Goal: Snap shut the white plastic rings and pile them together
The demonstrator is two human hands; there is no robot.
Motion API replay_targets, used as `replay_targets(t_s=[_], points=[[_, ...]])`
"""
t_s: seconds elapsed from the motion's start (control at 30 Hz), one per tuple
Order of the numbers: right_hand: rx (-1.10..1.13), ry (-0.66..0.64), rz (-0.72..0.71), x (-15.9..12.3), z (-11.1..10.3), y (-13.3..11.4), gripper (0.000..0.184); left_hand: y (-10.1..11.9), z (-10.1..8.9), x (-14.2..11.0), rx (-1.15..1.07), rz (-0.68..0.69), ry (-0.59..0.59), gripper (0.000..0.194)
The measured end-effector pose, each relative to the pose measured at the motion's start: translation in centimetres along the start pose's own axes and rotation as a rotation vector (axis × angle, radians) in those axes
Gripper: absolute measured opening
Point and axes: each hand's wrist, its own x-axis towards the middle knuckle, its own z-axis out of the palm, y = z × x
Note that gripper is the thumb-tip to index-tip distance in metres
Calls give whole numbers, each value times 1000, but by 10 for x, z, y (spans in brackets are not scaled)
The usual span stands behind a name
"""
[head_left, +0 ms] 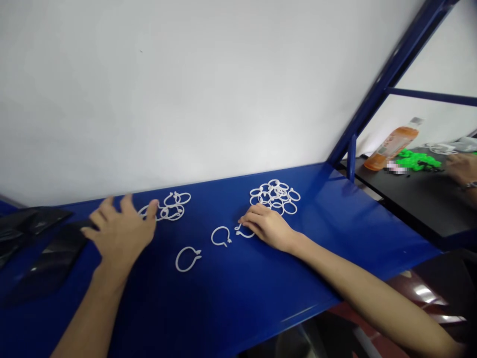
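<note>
Rings of slim white material, each with small knobbed ends, lie on the blue desk [223, 293]. Nearest the front edge is one open ring [177, 259], round, with its gap and two prongs facing right. Just up and right of it sits a second ring [212, 235], its gap toward the lower right. Next in this slanting row, around the middle of the desk, a third ring [246, 236] is partly covered by the right hand [267, 226], its knobbed ends showing at the left. Toward the back edge, a larger overlapping cluster [276, 195] lies right of centre and a smaller cluster [173, 211] lies left of centre.

The right hand is palm down, fingers bunched narrow and curled over the third ring, pinching it; the thumb is hidden. Its forearm slants in over the front edge from the lower right. The left hand [121, 231] is slightly blurred and spread wide, holding nothing, its thumb by the smaller cluster, between that and the dark glossy packets [50, 261] at the desk's left end. Its forearm rises from the lower left.
</note>
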Motion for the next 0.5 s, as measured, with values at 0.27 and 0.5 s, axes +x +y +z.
replay_targets(t_s=[0.27,0.5], points=[[16,26,-4,-2,3,4,21,-52,2,13,-106,-213,2,55],[69,116,57,-1,1,-5,16,32,-3,-16,-267,476,13,33]])
